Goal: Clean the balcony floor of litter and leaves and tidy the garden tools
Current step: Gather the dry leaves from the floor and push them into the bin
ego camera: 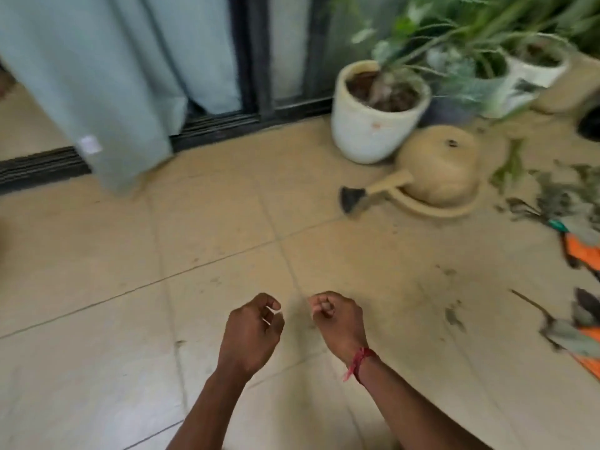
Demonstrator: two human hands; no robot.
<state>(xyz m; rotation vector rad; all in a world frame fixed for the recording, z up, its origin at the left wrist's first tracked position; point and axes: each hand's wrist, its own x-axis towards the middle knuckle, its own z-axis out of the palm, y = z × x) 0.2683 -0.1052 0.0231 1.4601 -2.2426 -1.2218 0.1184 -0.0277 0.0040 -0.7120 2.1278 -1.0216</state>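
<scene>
My left hand (251,329) and my right hand (337,316) hover side by side over the beige tiled floor (211,254), both with fingers curled in and nothing visible in them. A red thread is tied round the right wrist. A tan watering can (438,170) lies on its side to the far right, its dark spout head pointing left. Cut leaves and stems (552,190) are scattered on the tiles at the right edge. Orange and grey garden tools or gloves (581,245) lie there too, blurred.
A white plant pot (373,125) stands behind the watering can, with more potted plants (532,63) to its right. A pale green curtain (107,76) hangs at the back left over the dark sliding-door track (220,125). Small dirt specks mark the tiles.
</scene>
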